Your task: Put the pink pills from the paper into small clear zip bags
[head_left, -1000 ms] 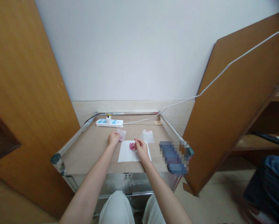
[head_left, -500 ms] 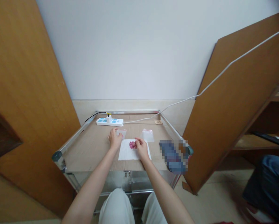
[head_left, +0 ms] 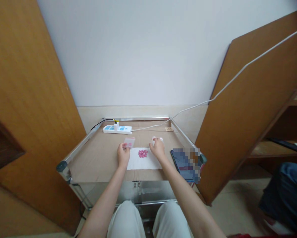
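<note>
Small pink beads [head_left: 142,153] lie in a loose pile on a white paper sheet [head_left: 135,164]. My left hand [head_left: 123,155] is at the sheet's left edge, its fingers curled and closed on the near left corner of a small clear plastic bag [head_left: 129,141]. A little pink shows inside that bag. Over on the right, my right hand [head_left: 158,148] reaches past the pile with thumb and fingers apart. It covers most of a second clear plastic bag [head_left: 160,138], and contact with it is unclear. No bead is visible in this hand.
A white power strip [head_left: 117,129] with a plug stands at the back left, and its white cable [head_left: 188,109] runs off right. A dark tablet or phone [head_left: 184,163], partly blurred, lies right of the paper. Metal rails [head_left: 185,134] edge the cardboard-covered cart top [head_left: 93,158].
My right hand has left the beads and moved right and back to the second bag. My left hand has shifted slightly toward me and right, its fingers more curled at the first bag.
</note>
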A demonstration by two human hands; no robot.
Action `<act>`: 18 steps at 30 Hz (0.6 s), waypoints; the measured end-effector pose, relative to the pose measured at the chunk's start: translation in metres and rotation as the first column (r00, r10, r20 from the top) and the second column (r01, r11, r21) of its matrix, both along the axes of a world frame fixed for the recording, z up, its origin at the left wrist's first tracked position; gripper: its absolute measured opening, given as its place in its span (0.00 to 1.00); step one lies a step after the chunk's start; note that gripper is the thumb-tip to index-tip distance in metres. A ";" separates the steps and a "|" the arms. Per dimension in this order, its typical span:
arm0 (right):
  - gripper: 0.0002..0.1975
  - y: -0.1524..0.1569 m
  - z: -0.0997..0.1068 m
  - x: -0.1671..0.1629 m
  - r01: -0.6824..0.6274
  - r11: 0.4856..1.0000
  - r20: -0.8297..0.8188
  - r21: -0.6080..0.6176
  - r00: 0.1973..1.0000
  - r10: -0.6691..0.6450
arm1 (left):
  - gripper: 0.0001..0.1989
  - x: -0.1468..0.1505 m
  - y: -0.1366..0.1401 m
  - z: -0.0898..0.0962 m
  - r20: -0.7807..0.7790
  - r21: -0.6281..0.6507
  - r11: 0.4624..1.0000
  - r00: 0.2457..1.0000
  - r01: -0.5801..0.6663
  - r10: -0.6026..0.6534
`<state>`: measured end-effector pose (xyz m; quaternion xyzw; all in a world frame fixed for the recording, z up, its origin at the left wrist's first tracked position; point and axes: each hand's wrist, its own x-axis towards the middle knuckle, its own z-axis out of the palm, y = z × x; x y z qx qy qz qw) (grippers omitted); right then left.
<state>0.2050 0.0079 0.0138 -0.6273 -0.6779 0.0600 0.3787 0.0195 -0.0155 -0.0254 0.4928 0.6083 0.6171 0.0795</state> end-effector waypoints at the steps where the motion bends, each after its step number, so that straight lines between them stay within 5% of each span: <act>1: 0.15 -0.002 0.003 0.000 -0.005 0.999 0.149 -0.037 0.989 0.011 | 0.09 0.000 0.000 0.001 -0.007 -0.001 1.000 1.000 -0.007 0.007; 6: 0.16 -0.005 0.006 -0.005 0.008 0.993 0.474 -0.120 0.879 0.050 | 0.08 0.000 -0.004 0.004 -0.038 -0.014 1.000 0.999 -0.024 0.024; 18: 0.13 0.006 0.003 -0.009 -0.014 0.995 0.519 -0.102 0.852 0.065 | 0.08 0.000 -0.008 0.007 -0.002 -0.034 0.999 1.000 0.024 -0.024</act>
